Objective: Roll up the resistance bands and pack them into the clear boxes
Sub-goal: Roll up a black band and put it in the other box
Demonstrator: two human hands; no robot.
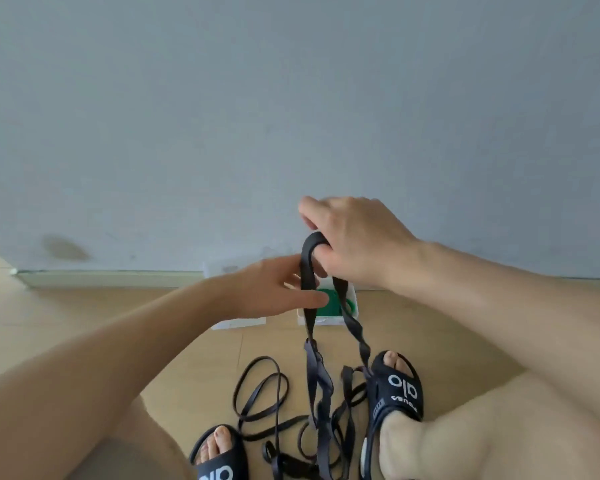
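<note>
My right hand [352, 242] grips the top loop of a black resistance band [308, 271], lifted above the floor. The band hangs down twisted toward a tangle of black bands [271, 403] lying on the wooden floor between my feet. My left hand [274, 289] reaches in from the left with fingers straight, touching the hanging band just below the loop. Behind the hands stand two clear boxes by the wall: the right box [352, 315] holds a rolled green band [333, 303]; the left box [239, 322] is mostly hidden by my left hand.
My feet in black slides sit at the bottom, the left foot [219, 452] and the right foot [395, 386] beside the tangle. A grey wall [291, 116] rises behind the boxes. Wooden floor [84, 323] stretches to the left.
</note>
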